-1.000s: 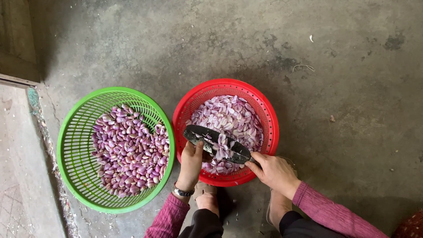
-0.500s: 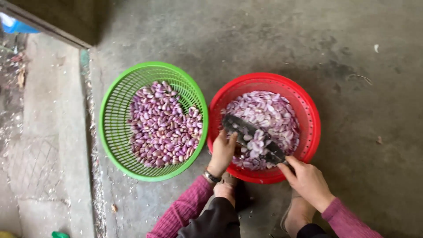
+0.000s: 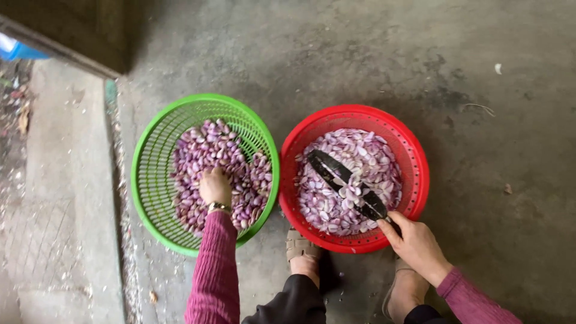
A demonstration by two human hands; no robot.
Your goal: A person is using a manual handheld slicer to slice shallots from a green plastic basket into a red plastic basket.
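Observation:
My left hand (image 3: 215, 187) reaches into the green basket (image 3: 157, 135) and rests on the heap of purple shallots (image 3: 207, 150), fingers curled down among them. My right hand (image 3: 415, 243) grips the handle of a dark knife (image 3: 342, 180) at the red basket's near rim. The blade lies flat across the pale purple cut shallot pieces (image 3: 366, 153) in the red basket (image 3: 414, 150), with a few pieces sitting on it.
Both baskets stand side by side on a grey concrete floor (image 3: 360, 54). My sandalled feet (image 3: 303, 252) are just below the baskets. A raised concrete ledge (image 3: 60, 210) strewn with peel bits runs along the left.
My left hand left the knife in the red basket and moved left into the green basket's shallots. My right hand still holds the knife handle. The view shifted, so baskets appear further right.

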